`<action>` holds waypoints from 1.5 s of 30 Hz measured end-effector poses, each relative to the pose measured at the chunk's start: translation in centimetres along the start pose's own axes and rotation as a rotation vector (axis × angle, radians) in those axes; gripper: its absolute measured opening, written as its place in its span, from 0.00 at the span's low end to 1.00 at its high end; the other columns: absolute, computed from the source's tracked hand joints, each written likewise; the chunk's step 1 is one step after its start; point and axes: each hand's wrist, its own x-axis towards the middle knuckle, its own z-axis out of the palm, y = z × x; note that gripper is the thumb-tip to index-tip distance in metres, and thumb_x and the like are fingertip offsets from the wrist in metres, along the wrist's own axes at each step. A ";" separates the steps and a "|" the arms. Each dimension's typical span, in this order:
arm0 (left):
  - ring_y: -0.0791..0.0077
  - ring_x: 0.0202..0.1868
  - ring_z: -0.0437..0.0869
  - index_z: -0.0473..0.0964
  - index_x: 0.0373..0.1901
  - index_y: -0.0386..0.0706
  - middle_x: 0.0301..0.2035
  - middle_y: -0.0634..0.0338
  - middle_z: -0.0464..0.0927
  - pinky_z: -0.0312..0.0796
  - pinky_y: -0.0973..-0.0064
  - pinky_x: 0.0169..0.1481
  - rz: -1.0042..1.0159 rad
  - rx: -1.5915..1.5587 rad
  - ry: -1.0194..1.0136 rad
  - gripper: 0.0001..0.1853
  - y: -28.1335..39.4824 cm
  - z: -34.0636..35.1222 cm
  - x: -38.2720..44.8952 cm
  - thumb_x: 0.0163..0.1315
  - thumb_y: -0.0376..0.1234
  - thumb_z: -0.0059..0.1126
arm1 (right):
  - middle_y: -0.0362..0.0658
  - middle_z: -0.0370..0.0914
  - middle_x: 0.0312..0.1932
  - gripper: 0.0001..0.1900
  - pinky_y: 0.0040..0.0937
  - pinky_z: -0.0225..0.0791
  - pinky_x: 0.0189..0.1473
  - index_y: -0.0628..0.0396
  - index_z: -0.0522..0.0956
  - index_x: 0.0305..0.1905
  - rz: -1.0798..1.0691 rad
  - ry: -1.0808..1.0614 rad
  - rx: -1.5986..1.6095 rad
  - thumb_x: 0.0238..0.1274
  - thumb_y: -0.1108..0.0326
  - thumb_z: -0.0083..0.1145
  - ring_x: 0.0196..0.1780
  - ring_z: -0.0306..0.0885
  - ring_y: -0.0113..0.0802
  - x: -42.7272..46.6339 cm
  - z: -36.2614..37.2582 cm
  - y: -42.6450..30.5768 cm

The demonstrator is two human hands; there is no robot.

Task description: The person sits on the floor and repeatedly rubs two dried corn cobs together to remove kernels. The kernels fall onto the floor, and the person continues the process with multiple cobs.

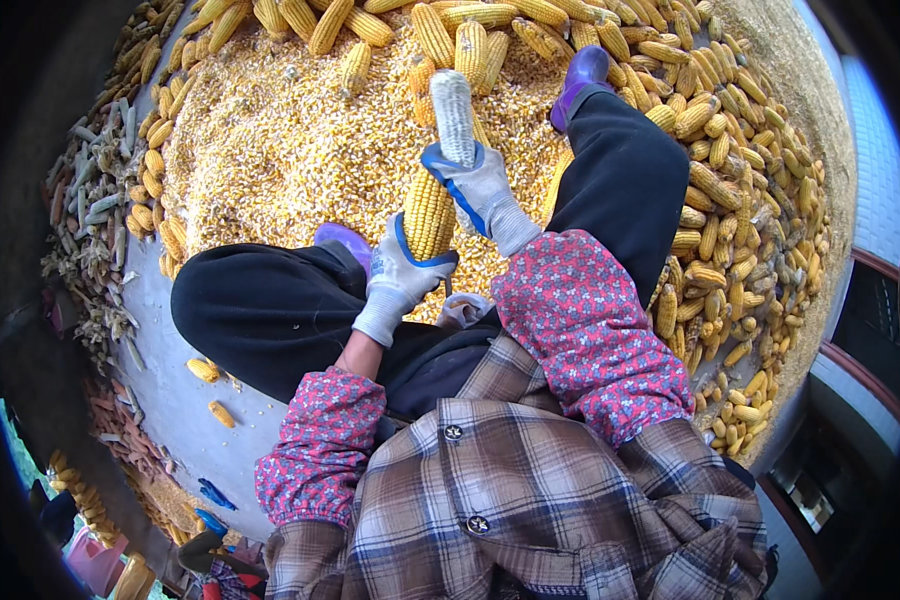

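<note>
My left hand (405,262), in a grey knit glove with blue coating, grips the lower end of a yellow ear of corn (429,214) whose visible kernels sit in full rows. Just above it, my right hand (474,184), gloved alike, is closed around a whitish corncob (454,112) stripped of its kernels. The cob points away from me, and its lower end is hidden by the glove. Beneath both hands spreads a thick layer of loose corn kernels (270,150). Whether the ear and the cob touch is hard to tell.
Whole ears of corn (720,202) are heaped on my right, and more ears (465,45) lie ahead. Stripped cobs and husks (94,195) form a pile at left. Two ears lie on the concrete floor (172,322). Another person's blue-gloved hand (210,523) shows at lower left.
</note>
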 end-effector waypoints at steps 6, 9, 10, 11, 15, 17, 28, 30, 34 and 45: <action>0.69 0.36 0.83 0.70 0.45 0.38 0.35 0.56 0.80 0.75 0.72 0.41 -0.101 -0.382 -0.190 0.33 -1.6 -0.6 0.7 0.37 0.40 0.74 | 0.40 0.78 0.29 0.15 0.26 0.68 0.27 0.60 0.77 0.37 0.253 0.058 0.528 0.50 0.63 0.67 0.26 0.74 0.26 1.0 -0.9 -0.1; 0.63 0.37 0.83 0.67 0.46 0.38 0.36 0.52 0.80 0.74 0.70 0.43 -0.001 0.023 -0.012 0.35 0.7 -1.0 0.1 0.36 0.41 0.73 | 0.39 0.79 0.31 0.16 0.25 0.68 0.32 0.58 0.78 0.39 0.317 -0.147 0.541 0.49 0.61 0.67 0.29 0.73 0.25 0.0 -2.0 -2.1; 0.62 0.38 0.83 0.67 0.46 0.37 0.36 0.51 0.80 0.74 0.69 0.44 -0.009 0.120 0.017 0.35 0.5 -0.6 0.0 0.36 0.41 0.73 | 0.39 0.79 0.30 0.16 0.25 0.69 0.34 0.58 0.78 0.40 0.208 -0.129 0.349 0.49 0.61 0.67 0.30 0.74 0.25 0.0 -1.5 -2.0; 0.60 0.38 0.83 0.67 0.47 0.37 0.36 0.50 0.80 0.74 0.69 0.45 -0.017 0.216 0.046 0.35 0.4 -0.3 -0.2 0.36 0.41 0.73 | 0.39 0.79 0.30 0.16 0.26 0.69 0.35 0.57 0.78 0.40 0.099 -0.110 0.157 0.49 0.61 0.67 0.31 0.75 0.25 0.0 -0.9 -1.8; 0.67 0.38 0.83 0.67 0.49 0.36 0.37 0.53 0.80 0.75 0.72 0.44 -0.080 -0.427 -0.308 0.35 -1.6 -0.9 0.5 0.37 0.37 0.74 | 0.40 0.78 0.27 0.13 0.25 0.69 0.26 0.60 0.78 0.34 0.267 0.204 0.346 0.46 0.66 0.69 0.24 0.73 0.25 0.3 0.0 -1.0; 0.74 0.37 0.82 0.69 0.47 0.37 0.37 0.58 0.80 0.75 0.75 0.43 -0.105 -0.561 -0.303 0.34 -1.5 0.0 0.5 0.37 0.37 0.75 | 0.40 0.77 0.25 0.11 0.23 0.67 0.23 0.61 0.77 0.34 0.092 0.146 0.435 0.48 0.68 0.68 0.22 0.73 0.24 1.1 -0.8 -0.1; 0.61 0.39 0.82 0.66 0.45 0.37 0.36 0.51 0.79 0.74 0.69 0.44 0.093 -0.193 -0.091 0.34 0.1 -0.1 0.1 0.35 0.40 0.72 | 0.38 0.78 0.30 0.12 0.22 0.67 0.30 0.62 0.78 0.38 0.065 0.149 0.175 0.49 0.70 0.67 0.28 0.72 0.21 1.5 -0.7 1.2; 0.64 0.38 0.81 0.66 0.46 0.37 0.37 0.53 0.79 0.73 0.70 0.44 0.090 -0.201 -0.105 0.34 0.5 -0.2 -0.1 0.35 0.39 0.72 | 0.38 0.78 0.29 0.13 0.24 0.68 0.30 0.61 0.79 0.38 0.116 0.118 0.204 0.48 0.68 0.68 0.28 0.74 0.23 1.9 -1.1 1.0; 0.57 0.41 0.81 0.64 0.49 0.39 0.38 0.49 0.78 0.73 0.66 0.46 0.047 -0.005 -0.008 0.36 1.2 -0.8 -0.4 0.37 0.40 0.71 | 0.40 0.79 0.35 0.15 0.24 0.72 0.37 0.60 0.76 0.44 0.299 -0.152 0.455 0.52 0.68 0.65 0.36 0.78 0.26 1.0 -2.3 -1.7; 0.59 0.37 0.82 0.65 0.48 0.39 0.35 0.51 0.80 0.74 0.67 0.42 0.005 -0.142 -0.045 0.36 1.0 -0.4 0.6 0.36 0.40 0.72 | 0.38 0.78 0.31 0.12 0.22 0.72 0.34 0.60 0.77 0.38 0.128 0.079 0.341 0.48 0.69 0.67 0.29 0.76 0.24 1.2 -1.2 -2.2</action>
